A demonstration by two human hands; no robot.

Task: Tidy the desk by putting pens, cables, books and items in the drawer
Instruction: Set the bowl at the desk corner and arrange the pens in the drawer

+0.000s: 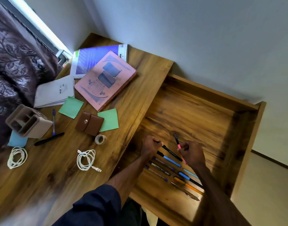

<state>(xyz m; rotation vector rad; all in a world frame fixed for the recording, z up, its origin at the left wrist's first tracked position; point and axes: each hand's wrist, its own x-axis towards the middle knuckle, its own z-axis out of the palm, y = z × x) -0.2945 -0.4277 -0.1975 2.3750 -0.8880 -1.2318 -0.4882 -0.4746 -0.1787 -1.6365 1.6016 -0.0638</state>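
— Pens (183, 175) lie mostly in a row on the floor of the open drawer (189, 108), in its near corner. Two more are in the hands.
— Held how?
— The left hand (150, 145) is curled round the end of a black pen (171, 153). The right hand (191, 152) pinches a pink pen (178, 144) low on its barrel, tip up.
— How will they handle?
— Light, stiff and smooth, I judge, and apt to roll. Hold them mid-barrel and lay each one flat alongside the row.
— What remains out?
— On the surface (140, 98) there are a blue pen (53, 121), a black marker (48, 139), coiled white cables (85, 159) and books (105, 79). The cables look limp, so take each by the whole coil.
— Anything unclear?
— The view is blurred round the hands. The black pen may be resting on the drawer floor, but I cannot tell. The right forearm covers the far ends of several pens.
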